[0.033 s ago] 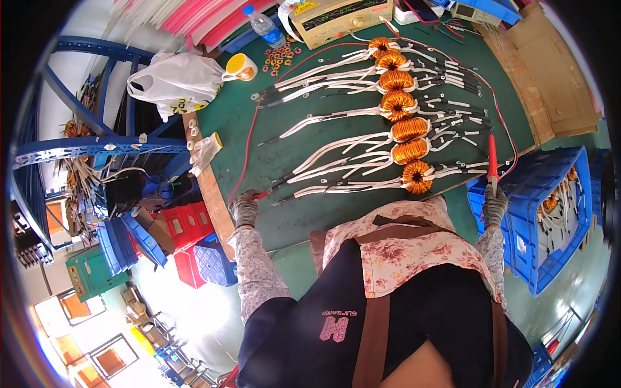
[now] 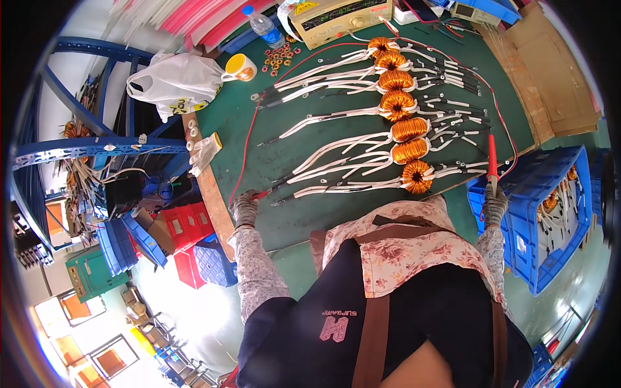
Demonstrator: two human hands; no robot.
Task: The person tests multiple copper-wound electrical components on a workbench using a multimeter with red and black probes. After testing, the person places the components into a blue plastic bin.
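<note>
My left hand (image 2: 244,210), in a grey glove, is closed on a small red clip or probe (image 2: 261,194) at the left side of the table. A red wire (image 2: 249,145) runs from it, and its tip meets the dark end of a white lead. In my right gloved hand (image 2: 495,205) is a red test probe (image 2: 492,155), pointing away from me at the right edge. Its tip is close to the short lead ends; contact cannot be made out. Between the hands lies a column of several copper-wound toroidal coils (image 2: 410,130), with white leads (image 2: 336,155) spreading to both sides.
A beige bench instrument (image 2: 339,22) stands at the back, near a water bottle (image 2: 264,27), small rings (image 2: 278,61) and a yellow-white mug (image 2: 240,67). A white plastic bag (image 2: 174,81) sits far left. To the right, a blue crate (image 2: 530,239) holds more coils.
</note>
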